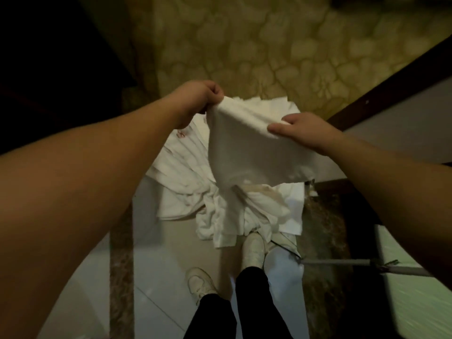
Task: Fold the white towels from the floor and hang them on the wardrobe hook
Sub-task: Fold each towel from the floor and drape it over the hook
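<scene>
A white towel [254, 148] is held up in the air above the pile [220, 192] of white towels on the floor. Its far corner is gripped in the curled fingers of the left hand [198, 99], and its near edge is pinched by the right hand [300, 129], thumb on top and fingers underneath. The cloth is stretched between the two hands and hangs down over the pile's middle, hiding part of it. The pile is spread on pale floor tiles [156, 265]; its far side looks flat and layered, its near side crumpled. A patterned yellowish carpet [269, 45] is seen beyond the pile. Two white shoes [253, 250] and dark trouser legs are seen just nearer than the pile, one toe touching its edge. A grey pole [342, 263] lies right of the shoes.
</scene>
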